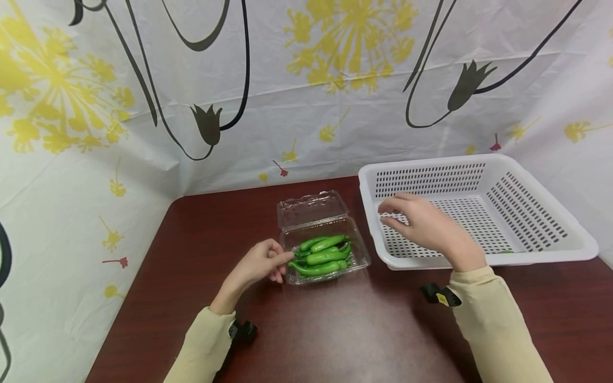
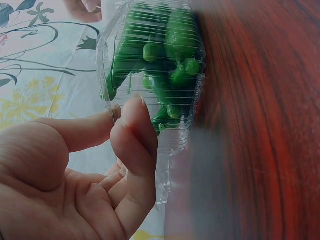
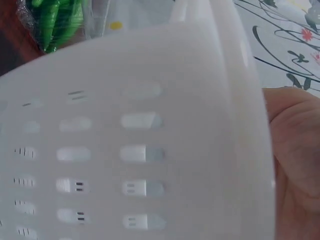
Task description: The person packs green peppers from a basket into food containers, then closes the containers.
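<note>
In the head view, a clear plastic clamshell box (image 1: 362,255) lies with its lid (image 1: 313,211) folded back. Several green peppers (image 1: 325,258) are piled inside it. My left hand (image 1: 261,262) pinches the box's left edge between thumb and fingers; in the left wrist view the fingertips (image 2: 135,112) meet its ribbed wall. Over the left part of a white slotted basket (image 1: 378,234), my right hand (image 1: 426,221) hovers with thumb and fingers apart and nothing visible between them. The basket wall covers most of the right wrist view, hiding the fingers.
A small green piece (image 1: 506,251) shows near the basket's front wall. The dark red table (image 1: 215,223) ends at a white patterned sheet (image 1: 287,117) behind. The basket stands to the right of the box, with a narrow gap between them.
</note>
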A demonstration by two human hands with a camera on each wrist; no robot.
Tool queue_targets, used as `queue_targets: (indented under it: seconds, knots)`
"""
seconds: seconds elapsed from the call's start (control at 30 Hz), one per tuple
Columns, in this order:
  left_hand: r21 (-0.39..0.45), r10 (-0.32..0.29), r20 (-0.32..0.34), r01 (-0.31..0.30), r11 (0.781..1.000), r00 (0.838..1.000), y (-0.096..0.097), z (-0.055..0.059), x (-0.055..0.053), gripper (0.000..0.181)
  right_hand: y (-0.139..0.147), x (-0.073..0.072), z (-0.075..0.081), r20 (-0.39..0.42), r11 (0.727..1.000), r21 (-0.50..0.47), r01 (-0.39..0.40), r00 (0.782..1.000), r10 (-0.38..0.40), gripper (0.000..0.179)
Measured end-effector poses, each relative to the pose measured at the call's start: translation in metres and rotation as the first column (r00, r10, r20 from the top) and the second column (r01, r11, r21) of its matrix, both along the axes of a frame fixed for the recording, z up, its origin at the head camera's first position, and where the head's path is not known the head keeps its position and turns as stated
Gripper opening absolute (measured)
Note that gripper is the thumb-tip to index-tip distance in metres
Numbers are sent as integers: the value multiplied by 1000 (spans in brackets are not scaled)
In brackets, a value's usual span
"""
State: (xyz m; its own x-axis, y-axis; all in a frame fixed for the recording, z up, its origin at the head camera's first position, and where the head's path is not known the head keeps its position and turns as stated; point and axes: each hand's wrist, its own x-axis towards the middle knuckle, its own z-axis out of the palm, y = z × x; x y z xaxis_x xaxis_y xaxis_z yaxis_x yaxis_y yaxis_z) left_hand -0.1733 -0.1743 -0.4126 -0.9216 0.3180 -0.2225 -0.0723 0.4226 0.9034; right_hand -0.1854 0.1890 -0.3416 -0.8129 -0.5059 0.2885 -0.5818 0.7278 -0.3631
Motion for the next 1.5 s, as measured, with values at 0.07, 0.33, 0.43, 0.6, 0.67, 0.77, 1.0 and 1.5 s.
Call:
queue_targets:
  seconds: [0.07,0.33,0.43,0.6,0.67,0.77,1.0,1.5]
  knots:
    - [-1,-1,-1,1,1000,1000,0,0,0,27,2,0,1,11,1000,4,3,1000,-3,18]
    - [-6,3,-2,-3,1000,1000,0,0,1,27,7,1,2,27,1000,14,6,1000,-6,21]
    - [-6,3,-4,-3,1000,1000,0,-1,1,27,9,2,4,39,1000,11,10,999,-10,22]
    - [-6,-2,-6,2,1000,1000,0,-2,0,27,15,3,5,74,999,35,35,997,-37,25]
    - [-8,-5,-8,5,1000,1000,-1,-3,-1,27,16,3,5,86,998,47,42,995,-46,26]
    - [-10,-5,-7,5,1000,1000,-1,-3,-2,26,17,3,5,92,998,52,47,994,-51,28]
    - [-12,9,3,-9,1000,1000,0,-3,-2,24,22,3,6,121,997,54,57,991,-63,29]
    - [-19,2,0,-2,1000,1000,0,-3,-2,25,45,0,7,151,993,84,83,984,-95,36]
